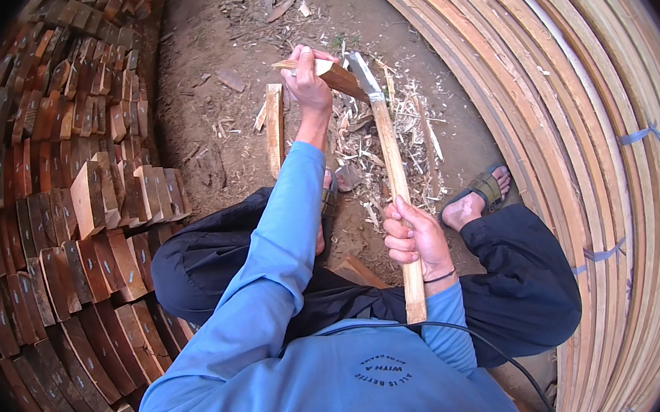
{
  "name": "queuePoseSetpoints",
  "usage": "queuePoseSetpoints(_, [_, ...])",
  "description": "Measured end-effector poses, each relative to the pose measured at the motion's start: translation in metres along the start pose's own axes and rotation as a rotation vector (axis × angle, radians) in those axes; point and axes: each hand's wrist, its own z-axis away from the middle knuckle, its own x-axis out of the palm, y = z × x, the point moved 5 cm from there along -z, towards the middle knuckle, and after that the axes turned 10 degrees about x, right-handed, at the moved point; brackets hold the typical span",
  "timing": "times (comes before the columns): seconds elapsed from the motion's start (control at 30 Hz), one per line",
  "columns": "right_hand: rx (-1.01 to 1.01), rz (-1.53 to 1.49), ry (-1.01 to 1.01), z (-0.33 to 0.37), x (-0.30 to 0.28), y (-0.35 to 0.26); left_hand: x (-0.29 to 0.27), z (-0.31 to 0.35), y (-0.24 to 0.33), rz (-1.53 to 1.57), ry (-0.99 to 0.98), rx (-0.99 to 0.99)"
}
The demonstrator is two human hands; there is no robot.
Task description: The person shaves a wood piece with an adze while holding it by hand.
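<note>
Both hands are busy: the right hand (415, 242) grips the long wooden handle of a hatchet (392, 164), its blade touching a wooden piece (334, 75) clasped by the left hand (308, 81) above the dirt floor (216, 147). Stacked planks (589, 151) curve right, cut wood blocks (70, 181) left, shavings (368, 138) beneath.

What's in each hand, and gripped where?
Left hand: wooden piece, gripped near its left end. Right hand: hatchet, gripped low on its wooden handle.
</note>
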Motion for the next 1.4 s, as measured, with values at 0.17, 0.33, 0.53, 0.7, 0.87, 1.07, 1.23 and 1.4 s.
queuePoseSetpoints(0.17, [-0.021, 0.077, 0.080, 0.003, 0.001, 0.001, -0.001, 0.000, 0.001, -0.008, -0.042, 0.041])
queuePoseSetpoints(0.33, [-0.068, 0.278, 0.272, 0.004, -0.007, 0.005, -0.006, 0.000, 0.000, 0.056, -0.035, -0.003])
queuePoseSetpoints(0.53, [-0.311, 0.661, 0.640, 0.014, -0.004, -0.004, -0.012, 0.002, -0.005, 0.022, -0.044, 0.043])
queuePoseSetpoints(0.7, [-0.672, 0.396, 0.504, 0.068, 0.011, -0.045, -0.052, -0.004, -0.030, 0.065, 0.095, -0.016])
queuePoseSetpoints(0.87, [-0.629, 0.855, 0.566, 0.052, 0.002, -0.043, -0.072, -0.007, -0.053, 0.207, 0.150, -0.137])
queuePoseSetpoints(1.07, [-0.555, 1.300, 0.758, 0.013, -0.025, -0.009, -0.079, -0.006, -0.053, 0.218, 0.218, -0.167])
queuePoseSetpoints(1.23, [-0.492, 1.664, 0.959, -0.015, -0.041, 0.008, -0.073, -0.006, -0.053, 0.227, 0.207, -0.163])
queuePoseSetpoints(1.4, [-0.473, 1.489, 0.789, -0.023, -0.050, 0.014, -0.071, -0.004, -0.048, 0.186, 0.168, -0.141])
